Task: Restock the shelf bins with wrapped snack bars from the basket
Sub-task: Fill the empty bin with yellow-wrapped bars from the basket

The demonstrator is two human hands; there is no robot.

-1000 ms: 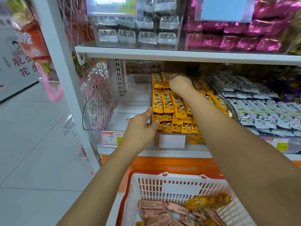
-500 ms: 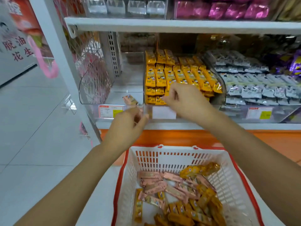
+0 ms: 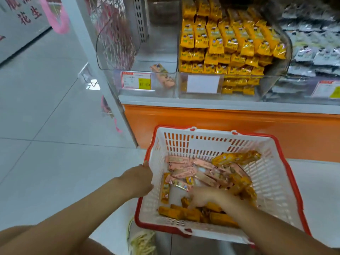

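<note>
A white basket with a red rim (image 3: pixel 257 138) sits on the floor below the shelf. It holds pink wrapped bars (image 3: pixel 184 170) and yellow wrapped bars (image 3: pixel 184 214). My left hand (image 3: pixel 139 179) grips the basket's left rim. My right hand (image 3: pixel 207 197) is down inside the basket among the yellow bars; it is blurred and its fingers are partly hidden. On the shelf, a clear bin (image 3: pixel 114 52) holds a single pink bar (image 3: pixel 162 76). Beside it, another bin is stacked full of yellow bars (image 3: pixel 230 43).
A bin of grey-white packets (image 3: pixel 312 52) stands at the right of the shelf. A red and yellow price tag (image 3: pixel 136 80) fronts the left bin. An orange base panel (image 3: pixel 220 122) runs under the shelf. White floor tiles (image 3: pixel 46 126) spread to the left.
Both hands came down from the shelf bins to the basket. My left hand took hold of the rim and my right hand went in among the bars. The view tilted downward.
</note>
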